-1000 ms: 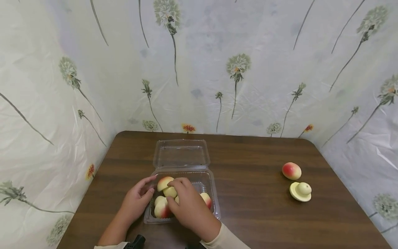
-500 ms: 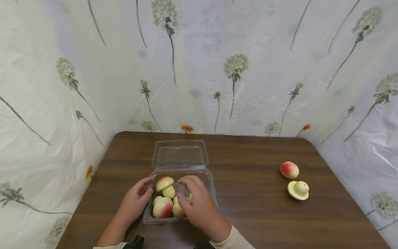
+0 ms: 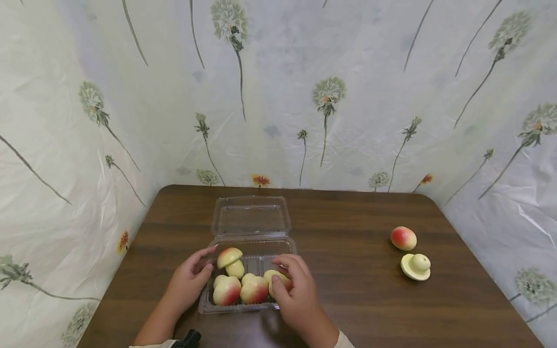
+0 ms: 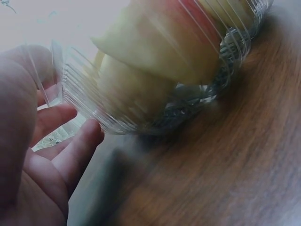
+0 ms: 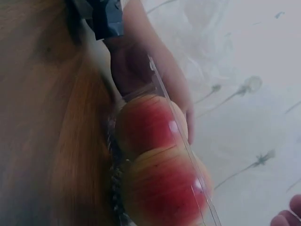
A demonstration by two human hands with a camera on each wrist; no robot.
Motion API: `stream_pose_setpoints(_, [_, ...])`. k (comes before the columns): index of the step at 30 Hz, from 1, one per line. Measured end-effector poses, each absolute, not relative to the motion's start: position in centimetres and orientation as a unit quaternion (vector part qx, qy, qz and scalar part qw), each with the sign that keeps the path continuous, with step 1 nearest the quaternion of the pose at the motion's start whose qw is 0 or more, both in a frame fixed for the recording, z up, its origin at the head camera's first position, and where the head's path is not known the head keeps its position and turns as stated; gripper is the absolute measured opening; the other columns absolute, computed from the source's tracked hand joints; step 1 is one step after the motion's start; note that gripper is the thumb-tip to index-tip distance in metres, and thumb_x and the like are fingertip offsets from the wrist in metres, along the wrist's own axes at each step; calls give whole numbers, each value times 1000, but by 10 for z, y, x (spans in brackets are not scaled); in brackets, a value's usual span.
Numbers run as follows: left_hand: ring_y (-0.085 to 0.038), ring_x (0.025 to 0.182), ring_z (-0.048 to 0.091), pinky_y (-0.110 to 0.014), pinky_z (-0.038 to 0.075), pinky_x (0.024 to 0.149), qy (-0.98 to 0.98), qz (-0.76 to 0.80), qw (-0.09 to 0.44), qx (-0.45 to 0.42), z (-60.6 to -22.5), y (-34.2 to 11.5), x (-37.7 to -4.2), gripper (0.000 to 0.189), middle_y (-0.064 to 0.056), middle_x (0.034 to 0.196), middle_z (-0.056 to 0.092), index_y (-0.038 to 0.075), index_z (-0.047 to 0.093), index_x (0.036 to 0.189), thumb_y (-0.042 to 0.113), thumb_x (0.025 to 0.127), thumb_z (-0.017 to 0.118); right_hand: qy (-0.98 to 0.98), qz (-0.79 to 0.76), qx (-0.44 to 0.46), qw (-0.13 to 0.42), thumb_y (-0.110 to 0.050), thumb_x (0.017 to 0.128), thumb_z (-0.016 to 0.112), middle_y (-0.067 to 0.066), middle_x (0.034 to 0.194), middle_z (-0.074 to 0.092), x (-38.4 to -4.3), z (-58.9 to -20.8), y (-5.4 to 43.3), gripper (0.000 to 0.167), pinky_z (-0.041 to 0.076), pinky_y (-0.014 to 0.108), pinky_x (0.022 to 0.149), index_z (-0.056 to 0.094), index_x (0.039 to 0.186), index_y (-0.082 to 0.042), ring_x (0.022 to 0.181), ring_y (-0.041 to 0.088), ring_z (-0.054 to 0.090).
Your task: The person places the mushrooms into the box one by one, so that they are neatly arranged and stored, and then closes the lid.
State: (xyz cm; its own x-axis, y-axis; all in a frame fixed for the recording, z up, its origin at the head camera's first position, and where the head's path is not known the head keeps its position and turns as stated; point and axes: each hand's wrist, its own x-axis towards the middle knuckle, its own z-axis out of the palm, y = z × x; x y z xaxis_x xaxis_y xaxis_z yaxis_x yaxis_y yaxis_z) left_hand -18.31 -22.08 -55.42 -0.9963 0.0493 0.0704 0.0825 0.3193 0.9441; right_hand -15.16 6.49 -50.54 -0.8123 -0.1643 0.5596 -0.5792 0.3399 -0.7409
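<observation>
A clear plastic clamshell box stands with its lid raised, holding several toy mushrooms with red-and-yellow caps and cream stems. One mushroom lies at the back left; the others, including the middle one, line the front. My left hand holds the box's left edge; in the left wrist view its fingertips touch the ribbed wall. Over the box's right side, my right hand is loosely bent and partly hides the rightmost mushroom. Its fingertips show apart from the caps in the right wrist view.
On the right of the brown table lie a mushroom with its red cap up and another with its stem up. The clear lid leans behind the box. A flower-patterned sheet surrounds the table.
My right hand has left the mushroom at the back left and moved right to the box's right side, uncovering the front row. My left hand has stayed at the box edge.
</observation>
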Motion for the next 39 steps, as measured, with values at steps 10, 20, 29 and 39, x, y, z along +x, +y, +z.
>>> stream_pose_setpoints(10, [-25, 124, 68, -25, 55, 95, -821, -569, 13, -36, -558, -220, -181, 43, -2, 151, 60, 20, 60, 146, 9, 105, 62, -775, 533, 223, 254, 17, 85, 65, 9, 121, 62, -151, -516, 83, 42, 59, 34, 97, 65, 122, -3, 114, 19, 64])
stream_pose_setpoints(20, [-23, 120, 68, -24, 56, 91, -825, -564, 8, -15, -561, -221, -178, 44, -5, 146, 64, 24, 60, 146, 11, 104, 63, -776, 552, 169, 253, 19, 86, 64, 5, 121, 63, -147, -521, 99, 38, 60, 33, 95, 65, 119, 1, 111, 24, 66])
stream_pose_setpoints(29, [-23, 122, 68, -25, 55, 93, -826, -563, 5, -17, -561, -220, -178, 44, -4, 148, 62, 25, 59, 146, 11, 105, 63, -787, 539, 125, 272, 19, 87, 66, 7, 119, 64, -148, -534, 125, 38, 57, 22, 94, 67, 119, 0, 110, 17, 65])
stream_pose_setpoints(39, [-25, 123, 68, -22, 54, 92, -819, -573, 13, -33, -555, -218, -181, 42, -5, 151, 60, 19, 60, 146, 10, 105, 63, -804, 539, 82, 239, 14, 91, 65, 6, 122, 62, -152, -537, 147, 32, 55, 19, 95, 65, 121, 1, 114, 16, 62])
